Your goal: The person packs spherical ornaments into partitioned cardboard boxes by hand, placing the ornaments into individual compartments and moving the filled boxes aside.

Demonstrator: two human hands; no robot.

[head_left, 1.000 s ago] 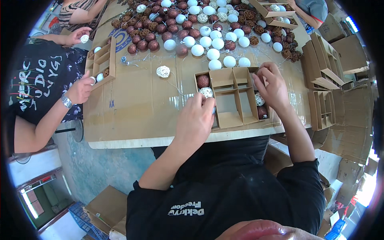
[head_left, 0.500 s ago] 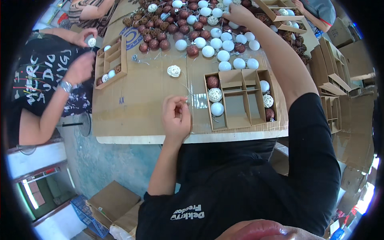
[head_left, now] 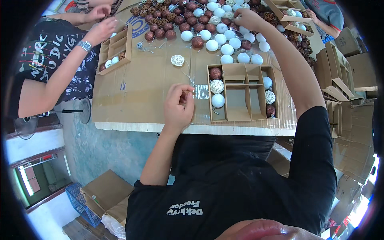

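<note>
My left hand (head_left: pixel 180 105) is closed just left of a divided cardboard box (head_left: pixel 237 120), thumb against curled fingers; what it pinches, if anything, is too small to make out. A white woven ball (head_left: pixel 177 60) lies beyond it, its thin string trailing toward the fingers. My right hand (head_left: pixel 247 20) reaches to the far pile, fingers bent down among white balls (head_left: pixel 227 49); the fingertips are partly hidden. In the box's left column sit a brown glitter ball (head_left: pixel 215 73), a woven ball (head_left: pixel 217 86) and a white ball (head_left: pixel 218 100). Its right column holds three similar balls; its middle compartments hold none.
Brown glitter balls (head_left: pixel 171 35) and brown woven balls (head_left: pixel 304 51) spread across the far table. On the left, a co-worker's hands (head_left: pixel 102 30) are above another divided box (head_left: pixel 127 56). More boxes (head_left: pixel 288 16) stand far right, near another person. Empty dividers (head_left: pixel 338 68) are stacked at right.
The view has shifted slightly. My right hand stays at the pile with small motion, and my left remains closed. The left co-worker's hands moved farther away; the woven ball no longer shows in them.
</note>
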